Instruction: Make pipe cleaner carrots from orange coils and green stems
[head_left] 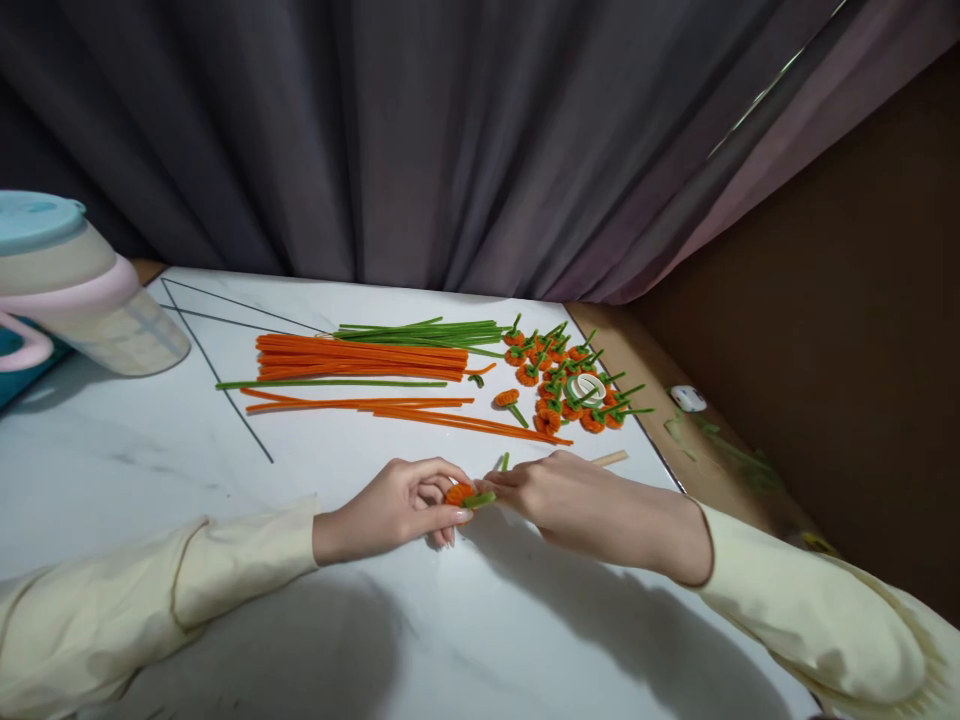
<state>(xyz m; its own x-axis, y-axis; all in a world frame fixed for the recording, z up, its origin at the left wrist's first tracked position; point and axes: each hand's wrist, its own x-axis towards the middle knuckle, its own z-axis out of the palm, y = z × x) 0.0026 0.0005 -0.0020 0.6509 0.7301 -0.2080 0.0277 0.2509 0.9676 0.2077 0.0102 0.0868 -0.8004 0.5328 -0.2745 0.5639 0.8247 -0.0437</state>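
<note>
Left hand (405, 503) pinching small orange coiled pipe-cleaner flower (459, 493), fingers closed round it, low over white marble tabletop (150, 460). Right hand (559, 490) nipping its fuzzy green pipe-cleaner stem (480, 498), fingertips shut on it. Behind: pile of finished orange flowers with green stems (570, 375), bundle of straight orange pipe cleaners (360, 358), green ones (427, 332) beside. Clear plastic jug with pink handle (75, 295) far left.

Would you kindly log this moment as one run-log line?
left hand: pinches orange coil | right hand: holds green stem at coil | finished pieces: piled beyond | table: marble
</note>
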